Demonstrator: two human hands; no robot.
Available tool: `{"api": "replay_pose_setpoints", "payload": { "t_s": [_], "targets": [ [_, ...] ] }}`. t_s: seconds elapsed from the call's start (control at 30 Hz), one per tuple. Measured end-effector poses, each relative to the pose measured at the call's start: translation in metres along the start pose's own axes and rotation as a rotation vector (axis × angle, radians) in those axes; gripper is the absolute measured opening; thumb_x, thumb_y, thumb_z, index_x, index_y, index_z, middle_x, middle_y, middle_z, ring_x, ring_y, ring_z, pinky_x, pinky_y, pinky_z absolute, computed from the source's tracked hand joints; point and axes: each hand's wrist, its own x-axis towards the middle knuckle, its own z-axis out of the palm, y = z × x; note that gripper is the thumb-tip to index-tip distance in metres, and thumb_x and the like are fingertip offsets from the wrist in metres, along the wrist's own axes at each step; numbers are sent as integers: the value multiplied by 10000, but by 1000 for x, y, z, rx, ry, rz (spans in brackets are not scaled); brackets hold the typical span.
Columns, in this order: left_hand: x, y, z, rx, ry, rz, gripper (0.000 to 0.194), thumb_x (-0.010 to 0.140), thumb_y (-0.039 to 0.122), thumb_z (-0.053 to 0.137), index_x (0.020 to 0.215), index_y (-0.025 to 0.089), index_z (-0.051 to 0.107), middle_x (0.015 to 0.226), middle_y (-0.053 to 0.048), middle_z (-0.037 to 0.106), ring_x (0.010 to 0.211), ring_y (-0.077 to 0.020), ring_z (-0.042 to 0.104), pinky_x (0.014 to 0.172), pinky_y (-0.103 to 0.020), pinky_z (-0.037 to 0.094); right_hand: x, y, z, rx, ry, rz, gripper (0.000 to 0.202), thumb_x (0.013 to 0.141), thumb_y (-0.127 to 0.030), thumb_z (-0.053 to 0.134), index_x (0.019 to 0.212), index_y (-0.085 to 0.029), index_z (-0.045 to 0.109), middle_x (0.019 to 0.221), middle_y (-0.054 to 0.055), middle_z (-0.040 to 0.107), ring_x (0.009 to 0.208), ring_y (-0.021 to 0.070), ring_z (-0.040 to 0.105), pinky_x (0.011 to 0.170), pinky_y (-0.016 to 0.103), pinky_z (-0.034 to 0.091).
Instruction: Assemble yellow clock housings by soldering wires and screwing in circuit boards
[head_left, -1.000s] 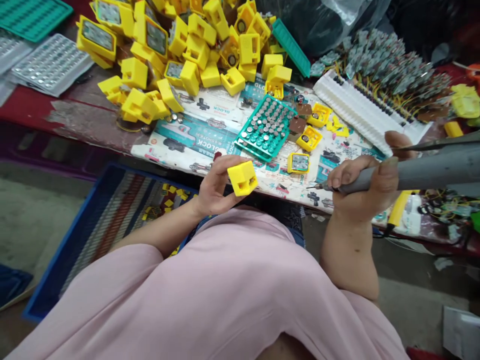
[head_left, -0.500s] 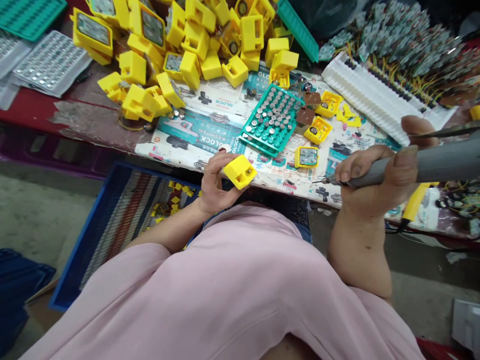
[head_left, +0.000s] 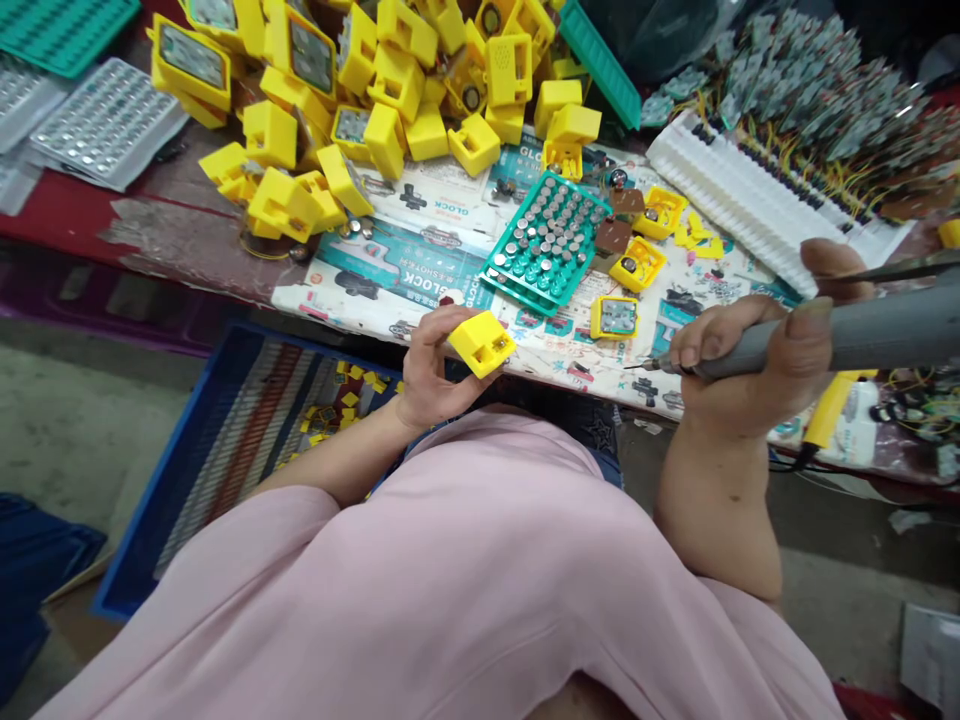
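Near the table's front edge, my left hand [head_left: 435, 368] is closed around a small yellow plastic housing [head_left: 481, 343], whose openings face up and toward me. My right hand [head_left: 757, 350] grips a grey electric screwdriver [head_left: 870, 325]. Its thin bit points left, over the printed sheet and well apart from the held housing. Between the hands, a yellow housing with a grey insert [head_left: 615, 317] lies on the sheet. Beyond it stands a green tray [head_left: 489, 282] holding several small silver button cells. Yellow open shells [head_left: 637, 262] and brown pieces lie to the tray's right.
A heap of yellow housings [head_left: 397, 80] covers the back left. At the far left sits a pallet of silver cells [head_left: 105, 120]. A white foam strip with wired boards [head_left: 772, 200] stands back right. Below the table is a blue crate [head_left: 161, 480]. A yellow-handled tool [head_left: 829, 410] lies right.
The view has shifted very slightly. Both hands keep their hold on the housing and the electric screwdriver, with almost no movement.
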Motion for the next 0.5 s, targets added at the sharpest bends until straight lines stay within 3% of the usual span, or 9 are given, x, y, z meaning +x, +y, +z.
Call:
{"api": "replay_pose_setpoints", "payload": {
  "t_s": [0.1, 0.2, 0.37, 0.5],
  "targets": [
    [2, 4, -4, 90, -64, -19, 603, 817, 407, 726, 1332, 311, 429, 1207, -75, 626, 1121, -242, 630, 984, -438, 497, -1, 1, -1, 20, -11, 6, 329, 773, -410, 723, 1054, -278, 614, 429, -140, 480, 259, 85, 365, 261, 195, 341],
    [13, 13, -2, 185, -247, -14, 590, 830, 370, 679, 1365, 270, 454, 1246, -100, 648, 1139, -263, 619, 987, -449, 481, -1, 3, 1, 35, 0, -11, 298, 789, -410, 716, 1041, -270, 639, 421, -132, 478, 257, 83, 356, 249, 191, 318],
    [37, 26, 29, 199, -580, 56, 687, 845, 289, 622, 1488, 175, 410, 1269, -131, 664, 1114, -296, 602, 989, -456, 416, 1, -3, 11, -7, 17, -24, 271, 838, -458, 697, 1057, -311, 632, 440, -137, 446, 275, 86, 359, 275, 212, 301],
    [41, 25, 54, 300, -685, 83, 668, 869, 387, 636, 1463, 146, 448, 1153, -136, 695, 1078, -331, 588, 921, -464, 410, 1, -9, 15, -61, 2, -87, 335, 865, -548, 639, 1125, -357, 549, 438, -137, 353, 280, 96, 310, 291, 239, 283]
  ]
}}
